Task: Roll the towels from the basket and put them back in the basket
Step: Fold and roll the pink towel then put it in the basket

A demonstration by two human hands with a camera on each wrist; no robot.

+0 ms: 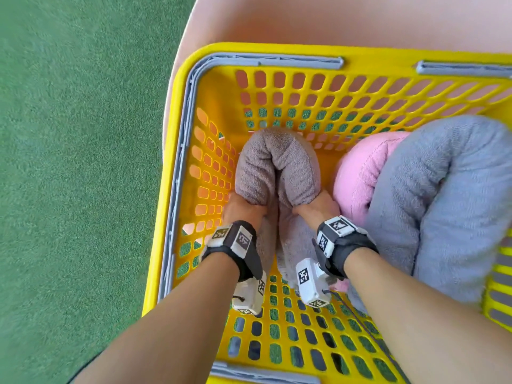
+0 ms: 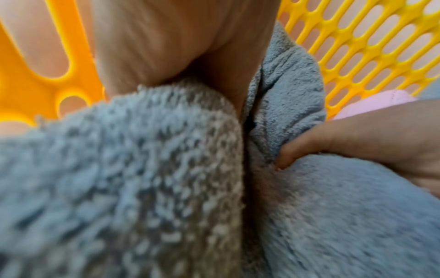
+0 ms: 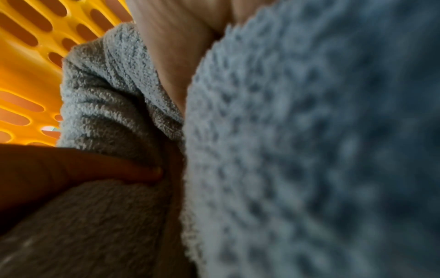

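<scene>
A grey-brown rolled towel [image 1: 277, 167], bent double into a hump, stands in the left half of the yellow basket [image 1: 177, 134]. My left hand [image 1: 243, 210] grips its left end and my right hand [image 1: 318, 207] grips its right end, both low inside the basket. The towel hides the fingers in the head view. In the left wrist view my left hand [image 2: 166, 47] wraps the towel [image 2: 119, 188], and the right hand's thumb [image 2: 309, 148] digs into the pile. In the right wrist view my right hand [image 3: 171, 47] holds the towel [image 3: 309, 150].
A pink rolled towel [image 1: 357, 176] and a big blue-grey rolled towel [image 1: 443, 203] fill the basket's right half. Grey handles [image 1: 299, 62] lie folded along the rim. The basket stands on a pink table [image 1: 332, 18] above green carpet [image 1: 69, 134].
</scene>
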